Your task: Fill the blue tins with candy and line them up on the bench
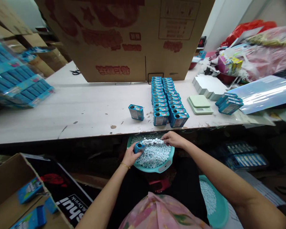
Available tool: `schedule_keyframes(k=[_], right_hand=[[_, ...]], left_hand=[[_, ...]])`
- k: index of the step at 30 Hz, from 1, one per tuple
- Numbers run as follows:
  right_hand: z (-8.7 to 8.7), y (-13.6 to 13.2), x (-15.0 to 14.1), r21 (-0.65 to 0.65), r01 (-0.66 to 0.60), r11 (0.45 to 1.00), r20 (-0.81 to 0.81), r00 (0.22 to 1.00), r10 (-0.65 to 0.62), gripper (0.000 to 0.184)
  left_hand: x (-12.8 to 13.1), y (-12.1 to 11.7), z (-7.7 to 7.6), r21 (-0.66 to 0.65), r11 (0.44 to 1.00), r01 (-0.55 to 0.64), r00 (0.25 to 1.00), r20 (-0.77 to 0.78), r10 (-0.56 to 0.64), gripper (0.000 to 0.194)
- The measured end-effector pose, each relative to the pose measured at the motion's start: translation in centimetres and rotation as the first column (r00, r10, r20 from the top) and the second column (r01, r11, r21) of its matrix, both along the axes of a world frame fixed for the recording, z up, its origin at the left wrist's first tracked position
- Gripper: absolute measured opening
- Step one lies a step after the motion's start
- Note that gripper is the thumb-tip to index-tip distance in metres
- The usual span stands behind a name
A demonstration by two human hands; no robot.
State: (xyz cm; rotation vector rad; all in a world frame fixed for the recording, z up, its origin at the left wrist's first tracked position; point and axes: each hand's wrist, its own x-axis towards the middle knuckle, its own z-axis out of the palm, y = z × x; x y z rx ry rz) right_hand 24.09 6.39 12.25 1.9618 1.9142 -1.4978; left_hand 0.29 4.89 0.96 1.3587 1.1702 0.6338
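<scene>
My left hand point(131, 155) is shut on a small blue tin point(138, 147), tilted over a teal basin point(154, 170) full of small white mints point(154, 156). My right hand point(173, 140) grips the end of a narrow scoop point(165, 143) over the basin's far rim. A heaped line of mints point(152, 141) covers the scoop and reaches the tin's mouth. The scoop's shape is mostly hidden under the mints.
On the white table point(62, 122) stand double rows of blue tins point(169, 105), a lone tin point(136, 112) and a kitchen scale point(200, 105). A large cardboard carton point(114, 41) stands behind them. An open box point(11, 190) lies low left; a second mint basin point(216, 203) sits low right.
</scene>
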Motion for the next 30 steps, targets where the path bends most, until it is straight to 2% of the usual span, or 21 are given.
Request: schedule_keyframes(k=[4,9,13,17,21,23,25,28,30], right_hand=[[2.3,1.9,-1.8,-0.032,-0.213,0.976,0.174,0.961,0.216,0.020],[3.9,3.3,-3.7,-0.050,-0.393,0.918,0.383,0.842,0.381,0.024],[4.8,3.7,-5.2,-0.084,-0.442,0.893,0.486,0.764,0.424,0.029],[5.9,3.8,-6.3,-0.079,-0.469,0.880,0.508,0.740,0.441,0.029],[6.6,2.9,-4.1,-0.024,-0.463,0.886,0.516,0.753,0.408,0.028],[5.9,1.6,-1.6,0.005,-0.440,0.898,0.514,0.772,0.375,0.028],[4.1,-0.1,1.0,-0.001,-0.370,0.929,0.537,0.784,0.312,0.029],[-0.4,-2.9,2.8,-0.069,-0.206,0.976,0.605,0.769,0.205,0.031],[-3.8,-4.2,1.9,-0.070,-0.143,0.987,0.578,0.801,0.157,0.032]], left_hand=[[1.2,-0.1,0.2,0.042,0.998,0.043,0.999,-0.001,-0.043,0.045],[1.3,-0.2,0.0,0.044,0.998,0.043,0.999,-0.019,-0.042,0.046],[1.3,-0.3,-0.3,0.049,0.997,0.053,0.998,-0.027,-0.052,0.045],[1.5,-0.2,-0.2,0.060,0.996,0.071,0.997,-0.038,-0.068,0.046],[1.1,0.1,0.0,0.031,0.999,0.042,0.999,-0.001,-0.042,0.045],[0.4,0.3,-0.2,-0.021,1.000,0.009,1.000,0.026,-0.008,0.045],[-0.5,0.2,-0.6,-0.121,0.991,-0.048,0.997,0.053,0.055,0.046],[-1.1,-0.1,-1.6,-0.314,0.939,-0.139,0.977,0.113,0.183,0.047],[-0.6,-0.4,-2.1,-0.428,0.888,-0.171,0.951,0.164,0.262,0.048]])
